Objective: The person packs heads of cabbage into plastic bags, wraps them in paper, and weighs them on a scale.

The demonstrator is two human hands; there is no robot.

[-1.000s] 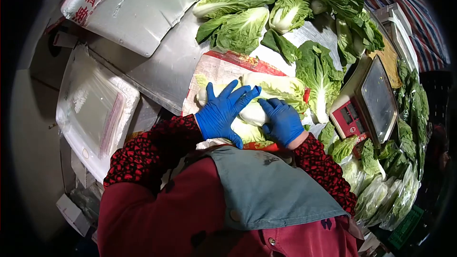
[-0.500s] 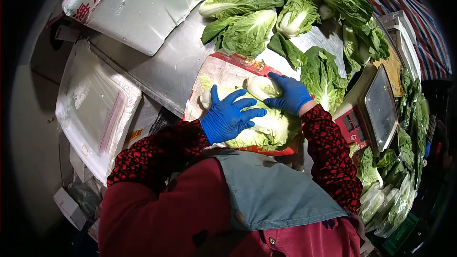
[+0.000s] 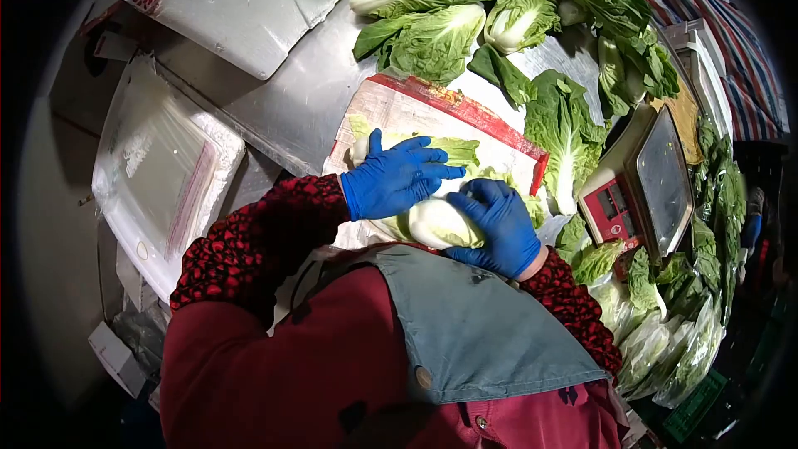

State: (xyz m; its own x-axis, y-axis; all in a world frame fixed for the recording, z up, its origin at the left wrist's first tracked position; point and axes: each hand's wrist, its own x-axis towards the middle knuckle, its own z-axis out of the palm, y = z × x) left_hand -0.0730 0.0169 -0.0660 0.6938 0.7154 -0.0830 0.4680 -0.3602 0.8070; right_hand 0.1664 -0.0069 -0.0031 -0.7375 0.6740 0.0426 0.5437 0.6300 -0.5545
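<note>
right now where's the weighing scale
In the head view the weighing scale sits at right, beyond the right hand, between loose cabbage leaves and bagged greens.

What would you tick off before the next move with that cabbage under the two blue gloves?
1. Left hand flat on the cabbages: ok.
2. Right hand cupped on the near cabbage head: ok.
3. Cabbages lying on the printed sheet, not bare metal: ok.
4. Both gloves whole, no tears showing: ok.
5. Scale tray free of leaves: ok.
6. Grip firm enough to lift: cannot tell.
</note>
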